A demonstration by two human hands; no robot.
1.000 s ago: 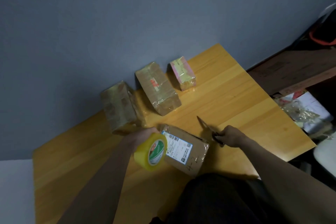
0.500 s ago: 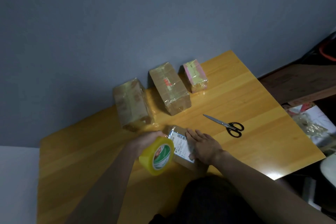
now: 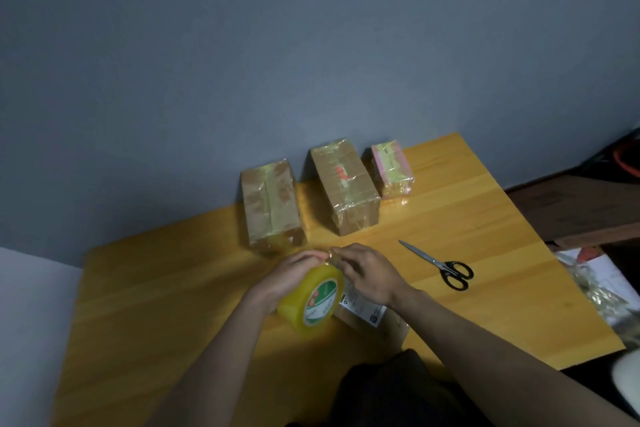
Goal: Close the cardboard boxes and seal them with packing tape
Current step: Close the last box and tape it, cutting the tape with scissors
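Your right hand (image 3: 369, 274) has left the box top and now meets your left hand (image 3: 294, 272) at the tape roll (image 3: 313, 300), fingers pinching at the roll's edge, prob. the loose tape end; left hand grips the roll. So sealing starts soon. The box (image 3: 374, 319), plain cardboard w/ white label, lies just under the roll. Steel scissors (image 3: 440, 265) rest right of the roll on the smooth wooden worktop (image 3: 173, 288). Beyond the roll, three glossy taped boxes (image 3: 341, 185).
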